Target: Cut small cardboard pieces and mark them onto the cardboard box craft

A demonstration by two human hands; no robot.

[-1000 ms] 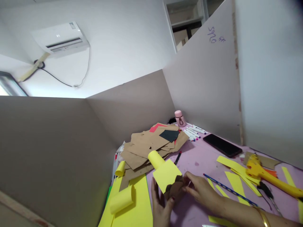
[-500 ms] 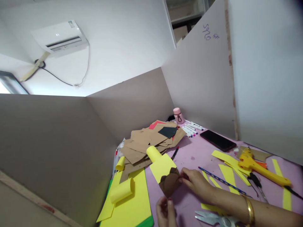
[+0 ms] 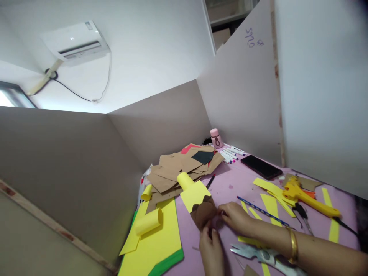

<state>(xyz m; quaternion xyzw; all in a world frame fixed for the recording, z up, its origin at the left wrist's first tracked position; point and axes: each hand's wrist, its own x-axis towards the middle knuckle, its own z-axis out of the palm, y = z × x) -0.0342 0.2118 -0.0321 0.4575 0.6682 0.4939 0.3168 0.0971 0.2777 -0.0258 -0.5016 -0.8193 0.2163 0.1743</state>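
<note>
A brown paper piece [image 3: 203, 213] with darker pointed bits along its upper edge lies over the lower end of a yellow paper piece [image 3: 195, 195]. At its right edge, my right hand [image 3: 236, 219], with a gold bangle at the wrist, has its fingers closed on the paper. From below, my left hand [image 3: 212, 247] pinches the lower edge of the same piece. Both thumbs are partly hidden. Silver scissors [image 3: 263, 255] lie under my right forearm. A blue patterned pencil [image 3: 263, 211] rests beyond that forearm.
Yellow sheets [image 3: 165, 241] and a pile of brown paper [image 3: 169, 168] cover the left side. To the right lie a yellow glue gun [image 3: 312, 201], yellow strips [image 3: 270, 207] and a phone [image 3: 261, 167]. Markers [image 3: 229, 155] and a pink bottle [image 3: 216, 138] stand near grey partitions [image 3: 244, 92].
My left hand has moved up and now reaches the lower edge of the brown paper piece. My right hand stays at its right edge. The whole view has shifted slightly.
</note>
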